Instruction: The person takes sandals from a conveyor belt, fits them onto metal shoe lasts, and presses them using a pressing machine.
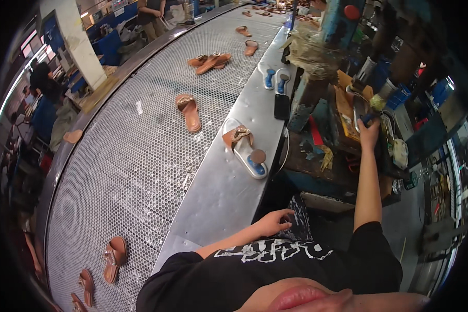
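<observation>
My right hand reaches into the machine at the right, its fingers closed around a blue knob. That knob appears to belong to a pale sole-shaped form lying under the machine's press parts. In front of my body hangs my left hand, fingers loosely bent and apart, with nothing visible in it. On the metal ledge beyond it lies a white sole-shaped form with a blue knob topped by a brown disc. A brown sandal strap with a decorated band sits over its far end.
Along the left runs a perforated conveyor carrying brown sandals and a sandal pile. Two more knobbed forms and a black phone lie on the metal ledge. A red strip lies by the machine.
</observation>
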Tool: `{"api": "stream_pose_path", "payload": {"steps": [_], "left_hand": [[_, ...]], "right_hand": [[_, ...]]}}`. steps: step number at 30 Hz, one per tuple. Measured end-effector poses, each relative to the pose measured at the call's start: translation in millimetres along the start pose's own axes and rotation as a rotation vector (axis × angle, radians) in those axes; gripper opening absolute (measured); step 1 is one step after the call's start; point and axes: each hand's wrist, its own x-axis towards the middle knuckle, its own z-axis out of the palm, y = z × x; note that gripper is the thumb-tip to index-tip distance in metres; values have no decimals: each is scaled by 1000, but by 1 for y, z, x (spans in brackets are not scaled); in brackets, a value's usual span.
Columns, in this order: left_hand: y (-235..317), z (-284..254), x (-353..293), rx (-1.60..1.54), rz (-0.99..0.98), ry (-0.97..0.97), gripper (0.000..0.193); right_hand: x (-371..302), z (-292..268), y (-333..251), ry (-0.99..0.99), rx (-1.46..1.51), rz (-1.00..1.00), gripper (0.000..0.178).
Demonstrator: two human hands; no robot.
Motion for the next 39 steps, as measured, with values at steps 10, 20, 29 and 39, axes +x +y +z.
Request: {"api": "stream_pose_path", "payload": {"steps": [10,20,29,39], "left_hand": [[-12,6,1,-368,-15,25,37],[3,15,-6,-57,24,-17,45],[50,8,-22,-508,38,182,50],[118,-31,-103,-1247,398,670,86]], "right_hand": [[9,-9,-14,-150,-202,109,73],[-36,10,0,-50,-346,-24,82],[-223,-73,-137,-162,787,185,62],[-290,-101,-220,-581,904,-238,47]]}}
